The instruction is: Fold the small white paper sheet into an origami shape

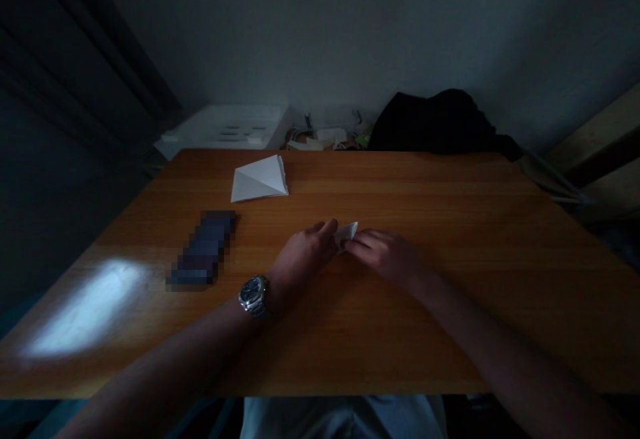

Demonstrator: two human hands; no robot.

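Note:
A small folded piece of white paper (pixel 346 234) is held between my two hands, just above or on the middle of the wooden table. My left hand (pixel 309 250), with a metal watch (pixel 253 294) on its wrist, pinches the paper's left side. From the right, the fingers of my right hand (pixel 383 252) close on its lower right edge. Part of the paper is hidden behind my fingers. Farther back to the left lies a larger folded sheet of white paper (pixel 259 179), apart from both hands.
A dark, pixelated flat object (pixel 204 249) rests on the wooden table (pixel 450 206), left of my hands. Beyond the far edge are a white plastic tray (pixel 225 126), some small clutter (pixel 327 136) and a black cloth item (pixel 435 122). Bright light falls on the table's left side.

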